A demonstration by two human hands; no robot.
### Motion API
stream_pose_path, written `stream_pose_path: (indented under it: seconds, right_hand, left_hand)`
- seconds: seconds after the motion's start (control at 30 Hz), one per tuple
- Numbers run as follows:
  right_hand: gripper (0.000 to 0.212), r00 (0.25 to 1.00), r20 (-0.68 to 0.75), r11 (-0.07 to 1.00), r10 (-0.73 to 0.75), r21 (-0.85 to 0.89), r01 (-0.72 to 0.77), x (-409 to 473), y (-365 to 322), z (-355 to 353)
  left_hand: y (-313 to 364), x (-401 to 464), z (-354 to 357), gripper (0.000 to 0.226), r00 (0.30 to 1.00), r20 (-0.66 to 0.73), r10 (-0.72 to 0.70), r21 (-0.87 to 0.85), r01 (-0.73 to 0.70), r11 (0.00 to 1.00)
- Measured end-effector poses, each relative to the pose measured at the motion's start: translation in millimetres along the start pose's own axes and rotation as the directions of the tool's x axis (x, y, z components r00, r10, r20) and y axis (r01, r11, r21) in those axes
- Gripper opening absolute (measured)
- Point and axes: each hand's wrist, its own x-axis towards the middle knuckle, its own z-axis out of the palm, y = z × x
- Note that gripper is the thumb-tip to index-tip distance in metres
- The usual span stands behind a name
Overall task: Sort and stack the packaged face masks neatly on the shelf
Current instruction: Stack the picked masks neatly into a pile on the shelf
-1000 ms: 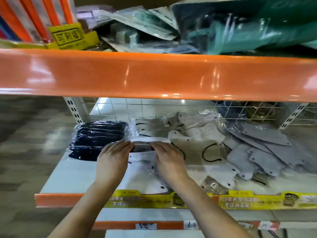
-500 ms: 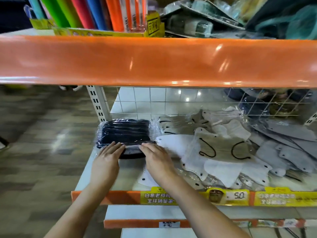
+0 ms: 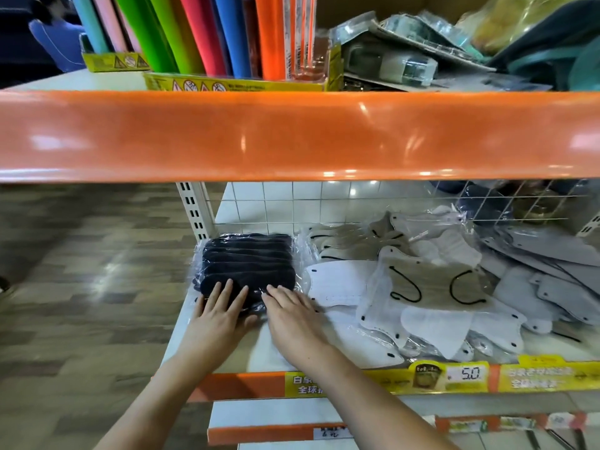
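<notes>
**Both hands flat on the black mask stack, far left of the shelf**

So the stack of black masks in clear plastic wrap sits at the left end of the white shelf, right up against the slotted upright and in front of the wire grid back panel. In the view that's roughly 9 o'clock from the big mess of loose packs.

The left hand lies palm down on the near edge of the stack, fingers straight and slightly fanned, thumb out toward 3 o'clock. The right hand is just beside it, fingers straight and close together, tips touching the stack's near right corner at about 11 o'clock from the palm, with the palm itself lying over a white mask pack. Neither hand is curled round anything, just pressing flat.

At 3 o'clock from the stack: a jumble of white masks, beige masks with black ear loops and, further right, grey masks, all overlapping, not lined up.

The orange rail of the upper shelf crosses at 12 o'clock, with coloured rolls standing in a yellow box above it. A yellow price strip reading 5.0 runs along the front edge at 5 o'clock.
</notes>
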Motion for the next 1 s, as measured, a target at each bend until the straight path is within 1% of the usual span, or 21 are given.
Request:
stream_pose_path:
  seconds: [0.13,0.23,0.33,0.43,0.5,0.57,0.67,0.7,0.77,0.8,0.83,0.87,1.0]
  right_hand:
    - [0.049,1.0,0.014,1.0,0.011,0.002,-0.011,1,-2,4]
    - [0.046,1.0,-0.001,0.999,0.0,0.047,0.0,3,0,3]
    - [0.043,0.997,-0.068,0.996,-0.036,0.085,0.042,1,4,-6]
    - [0.039,0.986,-0.153,0.993,-0.067,0.088,0.081,-4,14,-17]
    - [0.038,0.972,-0.227,0.994,-0.066,0.072,0.084,-7,24,-25]
    - [0.039,0.955,-0.294,0.995,-0.035,0.075,0.059,-12,37,-33]
    - [0.04,0.929,-0.368,0.999,0.026,0.047,-0.01,-25,58,-52]
    - [0.034,0.92,-0.391,0.999,0.031,0.035,-0.019,-31,69,-54]
    - [0.038,0.908,-0.417,0.998,0.052,0.056,-0.031,-43,89,-58]
    - [0.035,0.9,-0.431,0.997,0.067,0.07,-0.04,-50,99,-61]
    - [0.031,0.886,-0.456,0.996,0.085,0.071,-0.059,-57,110,-63]
    - [0.032,0.875,-0.472,0.994,0.11,0.079,-0.082,-64,119,-69]
    - [0.041,0.884,-0.439,0.986,0.164,0.042,-0.162,-94,158,-93]
  left_hand:
    - [0,4,0,0.071,0.999,0.046,-0.015,0.061,0.013,0.998]
    - [8,3,-2,0.05,1.0,-0.024,-0.013,0.086,0.015,0.996]
    - [22,3,-6,0.056,0.998,-0.047,-0.035,0.087,0.039,0.995]
    - [42,4,-6,0.052,0.997,-0.081,0.018,0.086,-0.011,0.996]
    - [62,6,-11,0.052,0.991,-0.132,0.037,0.047,-0.031,0.998]
    - [83,10,-15,0.054,0.978,-0.195,0.071,0.001,-0.073,0.997]
    - [114,19,-18,0.055,0.958,-0.253,0.137,-0.013,-0.145,0.989]
    - [125,22,-18,0.057,0.956,-0.256,0.143,-0.022,-0.154,0.988]
    - [148,26,-18,0.063,0.96,-0.24,0.143,-0.058,-0.161,0.985]
    - [160,27,-17,0.064,0.96,-0.241,0.145,-0.072,-0.167,0.983]
    - [174,28,-17,0.061,0.956,-0.25,0.153,-0.081,-0.178,0.981]
    - [189,30,-17,0.057,0.951,-0.262,0.165,-0.085,-0.193,0.978]
    - [247,38,-15,0.05,0.941,-0.263,0.213,-0.113,-0.249,0.962]
